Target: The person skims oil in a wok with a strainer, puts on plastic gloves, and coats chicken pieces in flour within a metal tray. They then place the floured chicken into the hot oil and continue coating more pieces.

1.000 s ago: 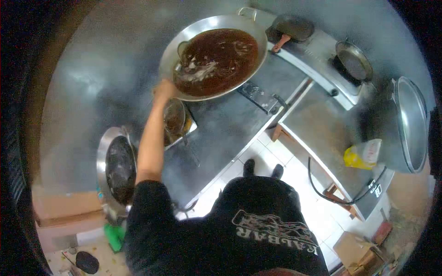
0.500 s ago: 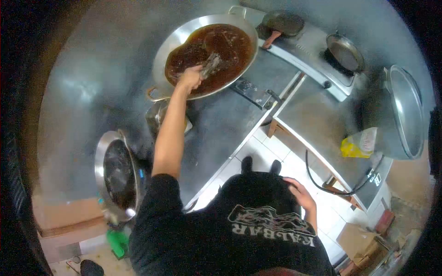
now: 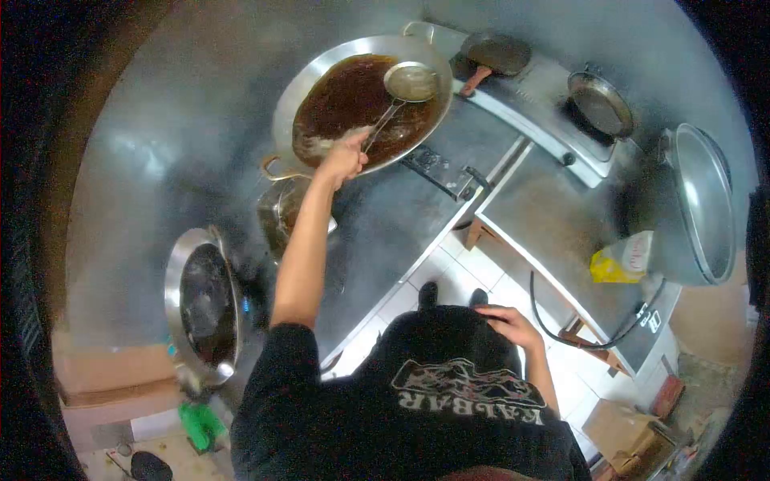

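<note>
At upper centre, the strainer [image 3: 411, 82] is grasped by its handle in the left hand [image 3: 343, 160], inside the rim of the wide pan [image 3: 295, 90]. Open room is left on the counter [image 3: 385, 232] toward its white edge. By the waist, the right hand's [image 3: 513, 326] grasp cannot be told.

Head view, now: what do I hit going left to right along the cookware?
Silver metal pan with dark interior → large silver two-handled wok of brown liquid → black frying pan → small round metal pan → large grey metal basin
</note>
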`<state>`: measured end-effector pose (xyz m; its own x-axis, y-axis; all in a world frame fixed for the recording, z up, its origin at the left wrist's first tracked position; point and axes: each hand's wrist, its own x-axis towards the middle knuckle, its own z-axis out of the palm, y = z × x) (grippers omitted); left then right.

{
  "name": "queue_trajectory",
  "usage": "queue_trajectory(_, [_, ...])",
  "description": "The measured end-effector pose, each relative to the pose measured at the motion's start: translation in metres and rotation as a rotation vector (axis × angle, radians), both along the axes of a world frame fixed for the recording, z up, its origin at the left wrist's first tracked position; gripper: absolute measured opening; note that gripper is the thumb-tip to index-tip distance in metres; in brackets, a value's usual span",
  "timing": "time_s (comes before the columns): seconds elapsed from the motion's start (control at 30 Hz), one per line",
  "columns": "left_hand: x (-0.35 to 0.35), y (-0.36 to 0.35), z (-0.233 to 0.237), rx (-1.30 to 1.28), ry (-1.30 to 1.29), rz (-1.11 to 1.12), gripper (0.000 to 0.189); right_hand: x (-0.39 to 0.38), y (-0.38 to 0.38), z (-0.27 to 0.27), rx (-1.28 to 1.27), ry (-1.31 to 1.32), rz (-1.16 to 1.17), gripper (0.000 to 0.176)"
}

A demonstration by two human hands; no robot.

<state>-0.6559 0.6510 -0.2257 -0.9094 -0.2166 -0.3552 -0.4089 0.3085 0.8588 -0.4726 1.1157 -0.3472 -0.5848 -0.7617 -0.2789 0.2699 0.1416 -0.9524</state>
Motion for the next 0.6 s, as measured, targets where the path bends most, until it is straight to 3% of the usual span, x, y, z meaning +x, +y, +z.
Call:
queue_trajectory(0.17, [0.034, 0.009, 0.009, 0.053, -0.033, 0.017, 0.057, -0.019, -0.013, 0.029, 0.189, 0.309, 0.130, 0.036])
queue_trajectory(0.27, [0.054, 0.011, 0.010, 0.112, -0.032, 0.041, 0.054, -0.031, -0.013, 0.014, 0.076, 0.206, 0.191, 0.034])
queue_trajectory(0.4, [0.080, -0.002, 0.010, 0.398, -0.009, 0.140, 0.046, -0.044, 0.000, -0.017, 0.004, -0.160, -0.047, 0.043])
queue_trajectory(0.47, [0.081, -0.011, 0.012, 0.002, 0.107, 0.192, 0.043, -0.041, 0.014, -0.040, 0.063, -0.186, -0.231, 0.051])
queue_trajectory(0.5, [0.083, -0.017, 0.013, -0.195, 0.162, 0.217, 0.042, -0.038, 0.022, -0.056, 0.135, -0.211, -0.295, 0.043])
queue_trajectory(0.57, [0.074, -0.059, 0.008, -0.899, 0.497, 0.144, 0.041, -0.027, 0.046, -0.097, 0.318, -0.207, -0.318, 0.042])
queue_trajectory(0.6, [0.072, -0.065, 0.023, -1.071, 0.273, 0.199, 0.041, -0.020, 0.060, -0.122, 0.408, -0.202, -0.331, 0.042])
